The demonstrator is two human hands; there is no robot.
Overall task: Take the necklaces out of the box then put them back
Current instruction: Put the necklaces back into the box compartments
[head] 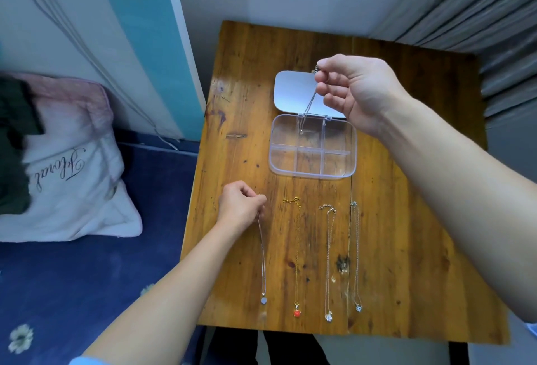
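Four pendant necklaces [312,260] laid parallel before clear box [312,148]; left hand [239,209] pinching one, right hand [353,91] dangling another.

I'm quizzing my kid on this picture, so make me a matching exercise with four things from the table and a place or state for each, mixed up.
Things:
1. gold necklace
2. clear box
3. right hand
4. left hand

States:
A. lid open, compartments empty
B. holds a chain dangling over the box
C. lies flat, red pendant
D. pinches the top of the leftmost chain on the table

Pairs: 1-C, 2-A, 3-B, 4-D
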